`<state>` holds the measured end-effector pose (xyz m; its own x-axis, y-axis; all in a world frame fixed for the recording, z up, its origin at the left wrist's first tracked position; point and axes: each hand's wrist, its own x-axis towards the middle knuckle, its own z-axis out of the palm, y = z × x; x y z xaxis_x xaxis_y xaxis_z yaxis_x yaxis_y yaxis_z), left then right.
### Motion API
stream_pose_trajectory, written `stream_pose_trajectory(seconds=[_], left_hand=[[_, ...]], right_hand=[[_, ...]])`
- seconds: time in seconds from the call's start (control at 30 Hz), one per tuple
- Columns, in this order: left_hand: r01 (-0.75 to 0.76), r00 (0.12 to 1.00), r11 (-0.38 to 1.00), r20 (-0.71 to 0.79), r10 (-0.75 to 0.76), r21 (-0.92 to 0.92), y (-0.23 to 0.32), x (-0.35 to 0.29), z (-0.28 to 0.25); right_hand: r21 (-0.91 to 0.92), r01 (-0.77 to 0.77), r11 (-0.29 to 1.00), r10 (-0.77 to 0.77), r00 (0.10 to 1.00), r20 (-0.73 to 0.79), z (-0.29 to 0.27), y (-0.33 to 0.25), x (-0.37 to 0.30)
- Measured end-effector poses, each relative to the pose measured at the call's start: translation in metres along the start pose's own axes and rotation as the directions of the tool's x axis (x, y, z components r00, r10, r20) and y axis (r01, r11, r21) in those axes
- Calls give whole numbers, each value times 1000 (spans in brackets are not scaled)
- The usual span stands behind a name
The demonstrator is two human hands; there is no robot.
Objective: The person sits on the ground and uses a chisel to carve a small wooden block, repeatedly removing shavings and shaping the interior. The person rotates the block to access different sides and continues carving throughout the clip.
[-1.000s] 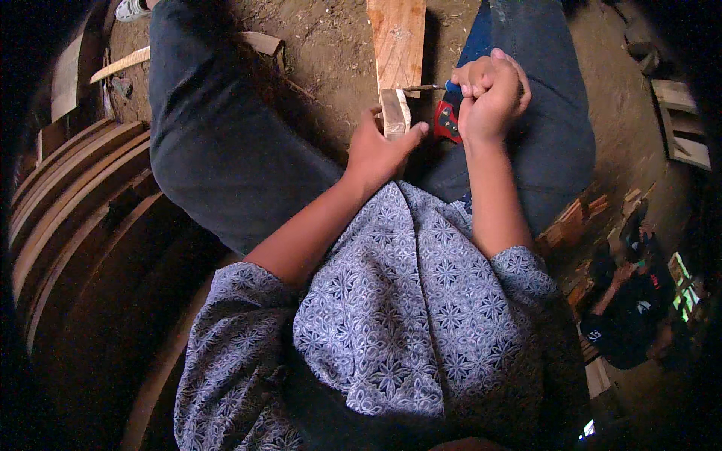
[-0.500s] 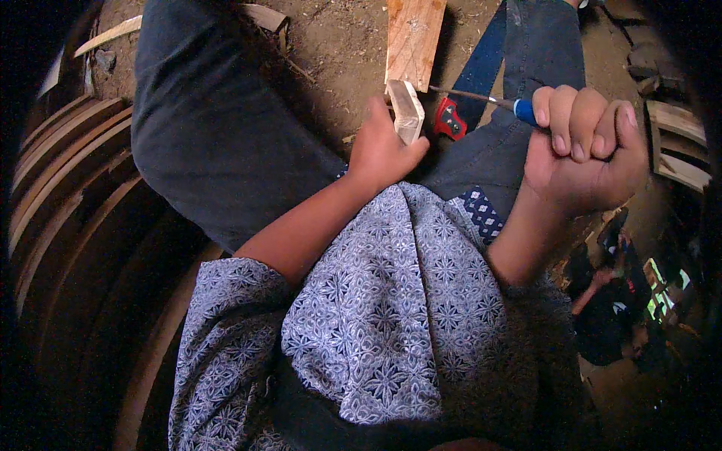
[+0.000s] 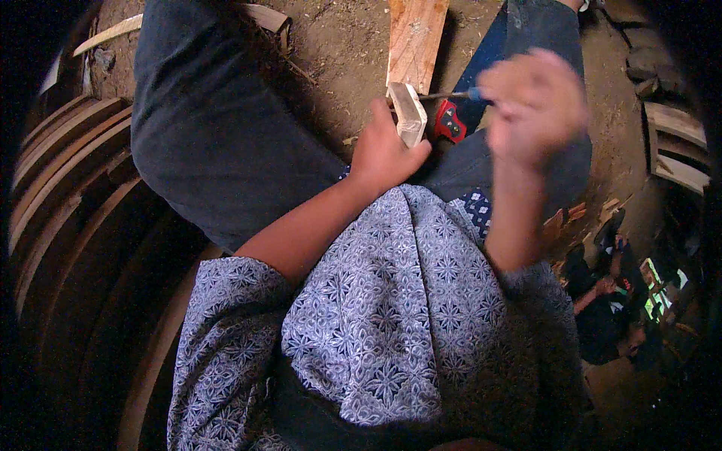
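My left hand (image 3: 385,150) grips a small pale wooden block (image 3: 408,113), upright between fingers and thumb above my lap. My right hand (image 3: 534,109), smeared by motion, is closed around a thin tool with a blue handle (image 3: 474,94). Its narrow dark shaft (image 3: 436,96) points left and reaches the block's right side. Where the tip ends is hidden by the block, and I cannot tell whether the tool is a file or a screwdriver.
Beyond the block a wooden board (image 3: 416,37) lies on the dirt floor. A handsaw with a red and black handle (image 3: 451,122) lies by my right leg. Curved wooden pieces (image 3: 56,165) are stacked at left, more wood (image 3: 677,128) at right. People (image 3: 613,301) sit at lower right.
My right hand has moved left and a little up, bringing the blue-handled tool closer to the wooden block. The left hand and block have barely shifted.
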<state>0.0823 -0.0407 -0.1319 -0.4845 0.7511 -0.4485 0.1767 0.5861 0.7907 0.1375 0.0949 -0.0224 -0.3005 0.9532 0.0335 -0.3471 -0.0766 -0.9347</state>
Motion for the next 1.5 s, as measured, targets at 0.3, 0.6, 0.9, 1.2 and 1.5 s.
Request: stream_pose_trajectory(seconds=[0.3,0.6,0.9,1.2,1.5], left_hand=[[-54,996,998,-64,55,14,-3,2,4],[-138,987,990,-89,137,-11,-14,4,7],[-41,999,999,-29,41,-14,-4,6,3],[-81,996,996,-44,79,-28,-7,4,5],[-130,989,991,-72,130,0,-11,5,7]], right_hand=[[152,146,978,-175,964,202,-16,-13,0],[153,31,988,-60,981,186,-11,-14,-1],[92,6,996,-20,988,154,-8,5,-4],[-7,-33,999,34,992,118,-10,9,5],[51,56,997,-63,986,154,-11,4,6]])
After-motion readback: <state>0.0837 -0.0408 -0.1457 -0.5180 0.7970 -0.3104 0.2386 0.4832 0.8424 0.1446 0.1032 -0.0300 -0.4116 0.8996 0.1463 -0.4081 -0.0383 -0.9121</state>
